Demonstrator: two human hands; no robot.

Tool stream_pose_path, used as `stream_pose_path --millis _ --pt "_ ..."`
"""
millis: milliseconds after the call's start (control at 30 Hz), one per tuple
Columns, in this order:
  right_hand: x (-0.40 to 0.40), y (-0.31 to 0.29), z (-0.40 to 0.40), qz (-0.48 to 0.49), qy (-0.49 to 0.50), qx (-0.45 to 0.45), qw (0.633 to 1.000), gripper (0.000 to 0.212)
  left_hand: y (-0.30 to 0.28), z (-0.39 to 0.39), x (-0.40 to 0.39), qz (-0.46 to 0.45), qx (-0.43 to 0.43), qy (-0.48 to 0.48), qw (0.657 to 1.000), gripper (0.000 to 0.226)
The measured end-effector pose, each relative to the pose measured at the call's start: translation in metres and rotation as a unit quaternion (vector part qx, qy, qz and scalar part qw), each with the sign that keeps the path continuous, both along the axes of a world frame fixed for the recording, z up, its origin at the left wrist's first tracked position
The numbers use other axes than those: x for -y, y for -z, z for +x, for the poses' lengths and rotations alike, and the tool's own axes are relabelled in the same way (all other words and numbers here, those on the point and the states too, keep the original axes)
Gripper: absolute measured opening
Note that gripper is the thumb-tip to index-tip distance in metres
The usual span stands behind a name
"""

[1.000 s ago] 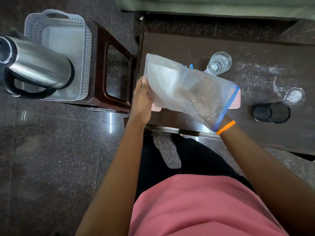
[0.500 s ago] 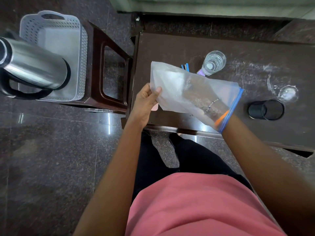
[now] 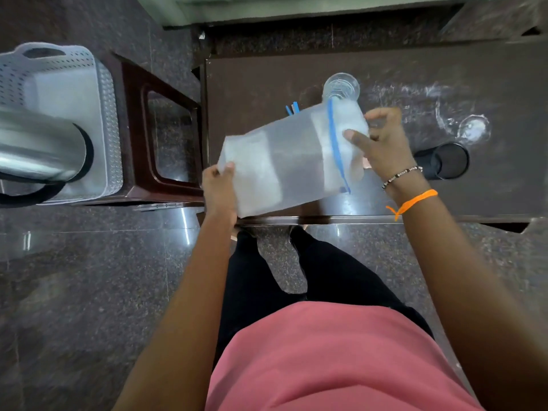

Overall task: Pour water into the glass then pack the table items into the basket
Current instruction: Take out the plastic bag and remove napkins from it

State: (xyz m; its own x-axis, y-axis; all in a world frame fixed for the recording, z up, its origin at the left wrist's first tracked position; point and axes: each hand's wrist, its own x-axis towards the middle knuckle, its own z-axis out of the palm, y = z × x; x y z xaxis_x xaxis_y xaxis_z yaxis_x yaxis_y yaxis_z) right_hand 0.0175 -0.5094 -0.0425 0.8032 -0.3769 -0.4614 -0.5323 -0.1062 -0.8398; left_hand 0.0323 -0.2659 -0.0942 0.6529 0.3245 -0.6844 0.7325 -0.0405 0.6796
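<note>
Two bare hands hold one clear zip bag (image 3: 284, 161) above the near edge of the dark bench (image 3: 489, 185). Nearest, at about 7 o'clock of the bag, the left hand (image 3: 219, 188) has its grip clenched on the bag's closed bottom corner, thumb on top of the plastic. Across at 3 o'clock of the bag, the right hand (image 3: 382, 143) grasps the open mouth just past the blue zip strip (image 3: 336, 149), its thumb lying on the plastic and the other fingers curled behind. That wrist carries a beaded bracelet (image 3: 401, 175) and an orange thread (image 3: 412, 203). So the bag stretches between the two grips, tilted, mouth end farther and to the right; whether anything is inside cannot be told through the blurred plastic.

Beyond the right hand, at 3 o'clock, a black cup (image 3: 444, 161) lies on its side on the bench. Farther, at 12 o'clock of the bag, blue-tipped sticks (image 3: 292, 108) poke out from behind its edge, and the glass (image 3: 341, 87) stands upright just beyond the bag's mouth. Whitish smears mark the bench at 2 o'clock.

Far at 9 o'clock, well apart from the bench, a white perforated basket (image 3: 100, 93) sits on a brown stool (image 3: 166, 137), with a steel jug (image 3: 38, 149) lying in it.
</note>
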Motion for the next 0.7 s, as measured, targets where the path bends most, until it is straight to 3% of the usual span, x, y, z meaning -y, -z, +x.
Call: stream_pose_path --millis 67,167,233,333,433,533,700 --pt "0.008 -0.009 -0.005 -0.015 0.021 0.028 0.999 0.035 0.003 -0.001 0.002 0.025 -0.014 0.003 1.000 0.028" --pt "0.014 -0.023 -0.009 -0.045 -0.003 0.047 0.998 0.021 -0.002 -0.004 0.011 0.036 0.036 0.057 0.997 0.020" --pt "0.018 -0.032 -0.011 -0.044 -0.015 0.043 0.998 0.037 -0.007 -0.003 0.017 0.025 0.076 0.088 0.993 0.019" --pt "0.020 -0.045 -0.016 -0.082 -0.027 0.045 0.995 0.058 -0.011 -0.001 0.024 -0.002 0.074 0.083 0.994 0.035" --pt "0.015 -0.055 -0.023 -0.148 -0.035 0.065 0.986 0.049 -0.013 0.003 0.026 0.050 0.080 0.116 0.989 0.038" --pt "0.004 -0.065 -0.029 -0.110 -0.055 0.088 0.988 0.046 -0.018 0.005 0.028 0.062 0.108 0.140 0.982 0.038" --pt "-0.014 -0.046 -0.031 -0.076 -0.112 0.004 0.991 0.032 -0.037 0.000 0.043 0.019 0.165 0.213 0.963 0.026"
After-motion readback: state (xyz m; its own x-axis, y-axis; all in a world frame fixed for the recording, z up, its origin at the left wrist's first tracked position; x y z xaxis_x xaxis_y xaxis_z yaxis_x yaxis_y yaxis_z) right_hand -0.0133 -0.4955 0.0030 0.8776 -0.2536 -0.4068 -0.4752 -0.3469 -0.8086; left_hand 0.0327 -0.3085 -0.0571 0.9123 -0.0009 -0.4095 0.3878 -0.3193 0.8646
